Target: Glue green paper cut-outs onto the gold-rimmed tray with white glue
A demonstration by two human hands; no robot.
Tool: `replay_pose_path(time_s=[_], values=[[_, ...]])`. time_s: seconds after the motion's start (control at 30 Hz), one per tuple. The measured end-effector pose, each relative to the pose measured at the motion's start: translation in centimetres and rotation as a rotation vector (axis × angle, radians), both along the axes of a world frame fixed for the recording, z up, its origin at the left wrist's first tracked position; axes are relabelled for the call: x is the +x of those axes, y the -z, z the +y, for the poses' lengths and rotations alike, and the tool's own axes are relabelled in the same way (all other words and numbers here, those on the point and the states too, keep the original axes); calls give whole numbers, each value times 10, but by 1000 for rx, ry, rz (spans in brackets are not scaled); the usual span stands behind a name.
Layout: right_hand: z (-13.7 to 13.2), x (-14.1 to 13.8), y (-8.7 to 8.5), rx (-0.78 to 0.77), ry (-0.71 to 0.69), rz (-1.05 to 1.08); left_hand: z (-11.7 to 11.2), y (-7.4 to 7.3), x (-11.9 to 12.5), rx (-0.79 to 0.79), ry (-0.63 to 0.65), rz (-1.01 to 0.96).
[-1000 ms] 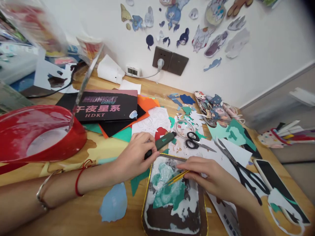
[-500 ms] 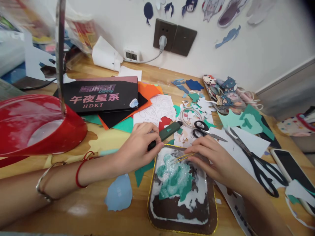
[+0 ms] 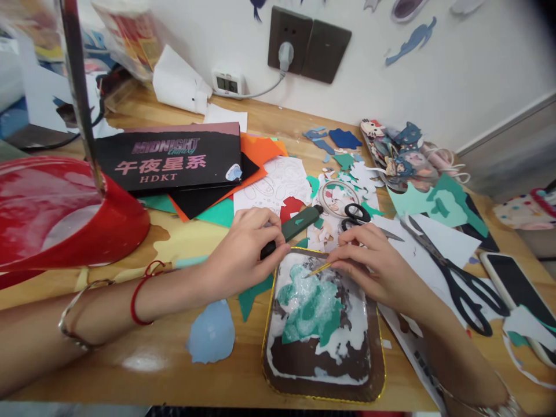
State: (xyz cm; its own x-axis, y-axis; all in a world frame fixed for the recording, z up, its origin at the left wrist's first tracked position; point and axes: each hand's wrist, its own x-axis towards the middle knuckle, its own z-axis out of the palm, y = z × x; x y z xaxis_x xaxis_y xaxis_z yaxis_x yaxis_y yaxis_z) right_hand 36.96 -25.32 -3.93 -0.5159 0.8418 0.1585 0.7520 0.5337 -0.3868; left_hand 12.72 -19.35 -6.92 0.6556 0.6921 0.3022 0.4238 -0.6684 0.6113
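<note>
My left hand [image 3: 245, 249] is closed round a dark green pen-like tool [image 3: 295, 227] that lies at the far left corner of a brown gold-rimmed tray [image 3: 324, 370]. My right hand [image 3: 376, 263] pinches thin yellow tweezers [image 3: 317, 270], their tips touching the far edge of a teal paper cut-out [image 3: 310, 304]. The cut-out lies in white glue on the tray. A light blue paper shape [image 3: 211, 333] rests on the wooden desk below my left wrist.
A red lamp base [image 3: 65, 214] and its metal stem stand at the left. A black box [image 3: 169, 157] lies on coloured paper sheets. Small black scissors [image 3: 360, 217], large black scissors [image 3: 456, 278] and a phone [image 3: 512, 284] lie at the right among paper scraps.
The view has tilted down. My right hand has drawn the tweezers up toward the tray's far edge. My left hand has kept its hold on the green tool.
</note>
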Motion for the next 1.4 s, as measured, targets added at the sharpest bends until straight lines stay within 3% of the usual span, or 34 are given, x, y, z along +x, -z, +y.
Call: replay_pose_path(time_s=[0.97, 1.4], values=[[-2, -5, 2, -46, -112, -29, 0, 0, -1, 17, 5, 21], [-5, -12, 4, -53, -91, 2, 0, -1, -1, 13, -1, 9]])
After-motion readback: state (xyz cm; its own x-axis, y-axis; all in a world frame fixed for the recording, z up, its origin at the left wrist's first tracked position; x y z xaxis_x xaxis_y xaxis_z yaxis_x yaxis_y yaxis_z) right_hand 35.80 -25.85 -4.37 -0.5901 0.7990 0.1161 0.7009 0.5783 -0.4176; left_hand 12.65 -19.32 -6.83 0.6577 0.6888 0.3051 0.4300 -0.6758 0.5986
